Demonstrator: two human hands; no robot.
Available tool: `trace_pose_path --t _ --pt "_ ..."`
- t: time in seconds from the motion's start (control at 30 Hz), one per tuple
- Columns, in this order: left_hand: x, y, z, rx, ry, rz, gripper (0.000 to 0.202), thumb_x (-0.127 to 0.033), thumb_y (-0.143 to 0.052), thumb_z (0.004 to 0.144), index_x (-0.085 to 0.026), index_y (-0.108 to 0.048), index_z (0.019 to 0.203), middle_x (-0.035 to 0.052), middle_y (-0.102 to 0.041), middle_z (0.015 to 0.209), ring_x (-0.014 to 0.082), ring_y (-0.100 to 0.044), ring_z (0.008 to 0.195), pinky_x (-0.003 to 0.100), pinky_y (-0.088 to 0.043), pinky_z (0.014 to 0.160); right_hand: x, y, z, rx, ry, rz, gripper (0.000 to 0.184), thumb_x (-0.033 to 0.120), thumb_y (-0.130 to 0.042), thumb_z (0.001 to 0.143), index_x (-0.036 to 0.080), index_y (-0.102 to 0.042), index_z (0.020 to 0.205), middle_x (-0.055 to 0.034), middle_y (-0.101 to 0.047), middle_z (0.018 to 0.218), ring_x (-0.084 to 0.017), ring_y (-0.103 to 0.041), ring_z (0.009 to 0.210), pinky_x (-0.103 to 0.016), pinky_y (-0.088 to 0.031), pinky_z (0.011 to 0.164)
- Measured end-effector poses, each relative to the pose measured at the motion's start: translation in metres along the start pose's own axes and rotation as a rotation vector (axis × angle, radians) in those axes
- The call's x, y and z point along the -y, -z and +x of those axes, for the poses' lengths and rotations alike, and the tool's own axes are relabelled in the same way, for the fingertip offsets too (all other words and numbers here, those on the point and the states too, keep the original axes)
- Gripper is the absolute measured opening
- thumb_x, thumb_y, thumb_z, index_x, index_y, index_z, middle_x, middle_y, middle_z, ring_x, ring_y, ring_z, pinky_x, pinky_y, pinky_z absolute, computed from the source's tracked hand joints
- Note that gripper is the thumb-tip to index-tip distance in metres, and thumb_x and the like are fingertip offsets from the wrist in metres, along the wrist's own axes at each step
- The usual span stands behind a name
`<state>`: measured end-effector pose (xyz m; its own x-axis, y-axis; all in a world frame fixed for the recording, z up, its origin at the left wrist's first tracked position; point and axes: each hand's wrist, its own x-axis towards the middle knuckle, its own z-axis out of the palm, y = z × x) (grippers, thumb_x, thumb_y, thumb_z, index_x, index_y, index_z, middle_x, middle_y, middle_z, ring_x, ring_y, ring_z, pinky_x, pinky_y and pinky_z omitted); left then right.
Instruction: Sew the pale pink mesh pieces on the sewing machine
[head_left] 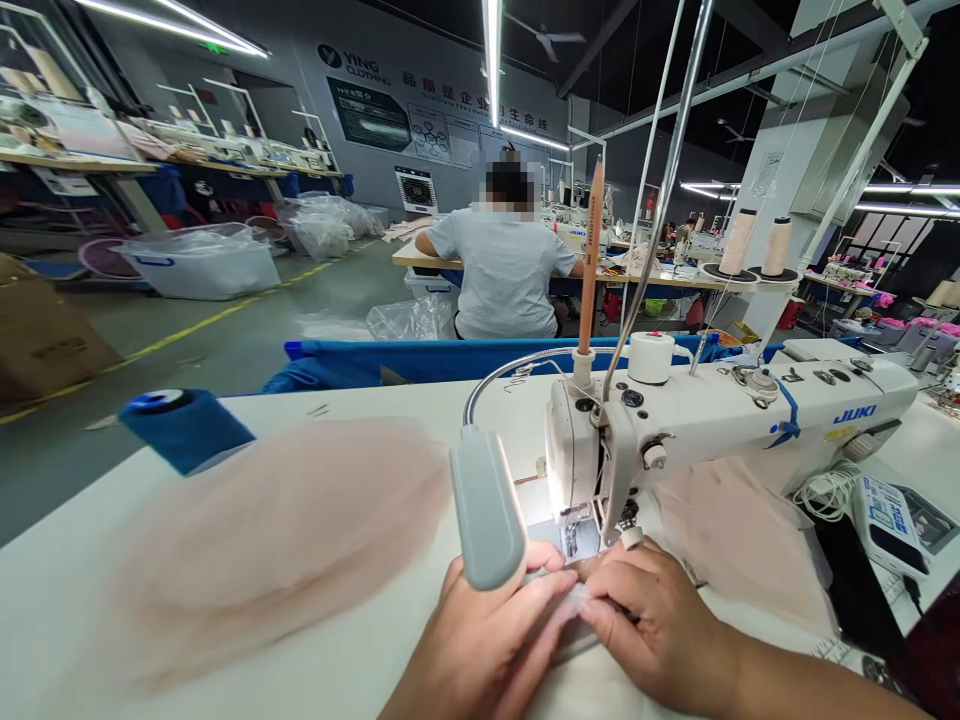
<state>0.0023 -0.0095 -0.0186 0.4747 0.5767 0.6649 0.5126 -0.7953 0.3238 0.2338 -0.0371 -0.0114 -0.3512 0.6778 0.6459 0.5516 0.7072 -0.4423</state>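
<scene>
My left hand (487,640) and my right hand (652,625) meet just in front of the presser foot (574,535) of a white JUKI sewing machine (720,420). Both hands pinch a small piece of sheer pale pink fabric (574,605) between their fingertips. The grey lamp head (486,510) on a flexible neck hangs over my left hand and hides part of its fingers. More of the sheer pink fabric (262,540) lies blurred across the white table (60,600) to the left, and another pink piece (731,535) lies under the machine arm.
A blue thread cone (184,428) lies on the table at the left. A control box (889,520) and cables sit at the right. A person in a grey shirt (506,265) sits with their back to me at the table ahead. Bins and plastic bags (202,260) line the aisle.
</scene>
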Motion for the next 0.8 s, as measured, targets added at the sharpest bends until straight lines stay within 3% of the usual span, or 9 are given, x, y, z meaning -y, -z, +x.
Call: trace_pose_path --t 0.17,0.33,0.6,0.8 --pt "0.0016 0.0001 -0.0002 0.001 -0.009 -0.033 0.03 -0.022 -0.05 0.113 -0.03 -0.079 0.114 0.0072 -0.078 0.113 0.0271 -0.072 0.106 0.042 -0.057 0.094 0.0011 0.0017 -0.0028 0.038 -0.072 -0.026 0.004 0.023 -0.063 0.106 0.026 -0.061 0.108 -0.001 -0.074 0.09 -0.02 -0.07 0.082 -0.031 -0.057 0.081" --pt "0.0022 -0.003 -0.0017 -0.011 -0.038 -0.052 0.031 -0.019 -0.047 0.113 -0.032 -0.075 0.116 0.0057 -0.077 0.112 0.0268 -0.07 0.104 0.043 -0.055 0.094 0.0022 0.0022 -0.0024 0.007 -0.044 -0.008 0.017 0.02 -0.061 0.106 0.026 -0.059 0.123 -0.001 -0.073 0.093 -0.021 -0.071 0.084 -0.03 -0.057 0.081" --pt "0.0039 -0.0021 -0.0038 0.008 -0.05 -0.057 0.031 -0.016 -0.046 0.112 -0.03 -0.074 0.115 0.0066 -0.076 0.109 0.0249 -0.07 0.097 0.043 -0.055 0.089 0.0028 0.0013 0.0 -0.02 -0.032 -0.023 0.004 0.022 -0.059 0.108 0.026 -0.059 0.107 -0.001 -0.072 0.088 -0.021 -0.068 0.08 -0.029 -0.054 0.075" --pt "0.0006 0.0019 -0.0019 0.035 -0.034 -0.091 0.033 -0.013 -0.045 0.112 -0.034 -0.071 0.118 0.0032 -0.075 0.111 0.0232 -0.069 0.097 0.04 -0.055 0.09 0.0046 0.0031 0.003 -0.054 -0.015 -0.058 0.013 0.022 -0.055 0.111 0.025 -0.06 0.099 -0.0011 -0.071 0.084 -0.02 -0.066 0.077 -0.029 -0.053 0.073"
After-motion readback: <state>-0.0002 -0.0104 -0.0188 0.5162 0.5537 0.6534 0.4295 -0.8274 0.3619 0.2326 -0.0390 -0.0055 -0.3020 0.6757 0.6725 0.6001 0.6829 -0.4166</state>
